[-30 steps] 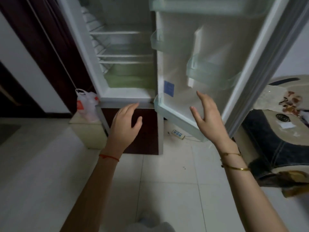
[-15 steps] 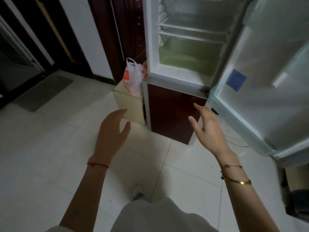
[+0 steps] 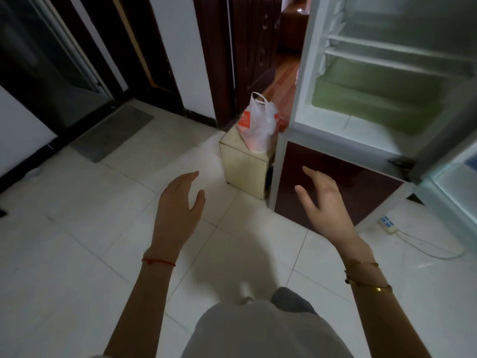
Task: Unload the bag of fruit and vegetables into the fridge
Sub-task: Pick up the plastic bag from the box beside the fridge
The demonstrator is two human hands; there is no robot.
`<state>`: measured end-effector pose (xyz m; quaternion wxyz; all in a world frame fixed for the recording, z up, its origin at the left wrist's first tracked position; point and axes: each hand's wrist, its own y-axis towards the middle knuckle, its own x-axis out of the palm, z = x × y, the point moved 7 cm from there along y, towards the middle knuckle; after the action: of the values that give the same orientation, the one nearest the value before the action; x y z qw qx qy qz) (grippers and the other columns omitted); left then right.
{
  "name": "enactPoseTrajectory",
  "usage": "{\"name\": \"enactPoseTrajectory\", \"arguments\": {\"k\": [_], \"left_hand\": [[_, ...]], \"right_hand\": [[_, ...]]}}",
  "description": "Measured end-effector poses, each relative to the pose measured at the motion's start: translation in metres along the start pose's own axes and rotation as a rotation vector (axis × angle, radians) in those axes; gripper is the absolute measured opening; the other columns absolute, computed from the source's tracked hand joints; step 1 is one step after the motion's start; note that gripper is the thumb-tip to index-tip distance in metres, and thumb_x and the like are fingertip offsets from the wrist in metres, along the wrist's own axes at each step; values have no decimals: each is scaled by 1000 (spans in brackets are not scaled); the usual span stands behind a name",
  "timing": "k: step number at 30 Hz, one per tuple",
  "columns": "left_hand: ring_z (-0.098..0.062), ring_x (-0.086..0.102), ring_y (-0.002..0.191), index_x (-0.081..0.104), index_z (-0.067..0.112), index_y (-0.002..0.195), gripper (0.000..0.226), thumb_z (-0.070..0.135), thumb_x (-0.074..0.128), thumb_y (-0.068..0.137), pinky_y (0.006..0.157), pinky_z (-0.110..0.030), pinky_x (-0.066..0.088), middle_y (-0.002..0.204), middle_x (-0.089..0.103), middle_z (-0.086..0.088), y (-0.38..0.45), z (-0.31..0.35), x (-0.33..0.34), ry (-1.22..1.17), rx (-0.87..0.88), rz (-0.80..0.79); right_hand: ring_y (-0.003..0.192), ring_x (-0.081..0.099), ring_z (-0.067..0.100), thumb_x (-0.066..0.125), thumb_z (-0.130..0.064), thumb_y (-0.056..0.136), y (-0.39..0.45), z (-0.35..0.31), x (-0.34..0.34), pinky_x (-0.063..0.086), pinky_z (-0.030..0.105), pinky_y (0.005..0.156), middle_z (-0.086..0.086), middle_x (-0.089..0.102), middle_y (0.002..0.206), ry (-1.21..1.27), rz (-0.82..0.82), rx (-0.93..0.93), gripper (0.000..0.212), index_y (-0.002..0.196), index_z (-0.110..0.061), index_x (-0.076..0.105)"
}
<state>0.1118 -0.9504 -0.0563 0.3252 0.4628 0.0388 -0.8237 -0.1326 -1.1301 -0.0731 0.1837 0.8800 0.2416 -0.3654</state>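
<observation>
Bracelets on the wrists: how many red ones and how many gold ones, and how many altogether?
Red string bracelet, on the left wrist: 1
Gold bangles, on the right wrist: 2
Total: 3

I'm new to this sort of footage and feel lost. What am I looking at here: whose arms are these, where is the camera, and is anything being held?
There is no machine here. A person wears a wide-angle camera on the head, so you look down along their own two arms. The left hand and the right hand are both stretched forward over the tiled floor, fingers relaxed, holding nothing. Ahead, a white plastic bag with orange print stands on a small pale box, right beside the fridge. The fridge's upper door is open, showing wire shelves and a green drawer; its dark lower door is shut. A power strip lies on the floor at the right.
</observation>
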Motion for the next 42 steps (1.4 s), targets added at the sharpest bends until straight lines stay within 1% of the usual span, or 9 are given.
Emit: {"name": "enactPoseTrajectory", "arguments": {"k": [5,11,17,22,28,30,34,37,42], "left_hand": [[-21,50,129,51,13,139,42,20,55,97,110,-45,40,139,55,-6,42,-31,2,-42,-51,-3],[-19,49,130,50,13,139,43,21,55,98,111,-33,36,139,55,-5,115,-57,18,-39,-66,-9],[-18,49,129,50,13,138,41,22,54,98,111,-31,36,139,55,-4,217,-69,31,-31,-53,19],[-16,47,131,50,13,139,41,22,54,99,106,-19,27,141,54,-4,307,-75,42,1,-50,19],[-19,48,130,51,11,138,41,22,55,98,105,-23,30,139,55,-8,397,-85,68,-16,-14,-12],[-20,50,128,52,11,137,41,21,55,98,104,-24,33,137,57,-8,424,-87,81,-29,15,-35],[-22,53,125,52,11,137,42,20,56,97,106,-38,45,134,58,-9,474,-91,106,-83,90,-85],[-21,52,125,52,11,137,42,19,56,96,105,-36,45,134,58,-8,510,-94,120,-106,143,-122],[-20,55,120,55,12,134,39,16,57,95,102,-33,47,130,60,-7,570,-100,143,-156,243,-191]], "right_hand": [[138,33,21,50,-35,98,51,-10,28,24,26,111,8,47,142,-17,-35,0,51,144,-13,42],[135,37,21,51,-34,98,132,-6,61,24,23,107,7,48,142,-29,-48,-1,51,143,-12,42],[130,42,19,51,-33,98,240,-6,84,25,21,103,7,51,138,-2,-69,-8,47,139,-13,45],[115,51,26,43,-49,95,334,1,95,45,42,96,8,54,125,5,-77,-1,52,137,-20,45],[128,46,21,44,-41,96,415,8,98,40,47,108,3,51,139,5,-19,39,48,140,-21,43],[124,48,19,43,-41,97,435,16,100,43,45,106,2,52,136,6,3,86,47,140,-22,43],[123,49,18,48,-35,98,467,29,108,43,36,104,0,54,133,-17,53,169,41,137,-23,46],[124,48,16,50,-32,99,485,35,114,34,24,99,0,55,132,-38,101,213,38,136,-23,47],[123,51,19,52,-28,98,512,49,124,35,24,97,3,56,132,-11,174,307,36,134,-21,49]]}}
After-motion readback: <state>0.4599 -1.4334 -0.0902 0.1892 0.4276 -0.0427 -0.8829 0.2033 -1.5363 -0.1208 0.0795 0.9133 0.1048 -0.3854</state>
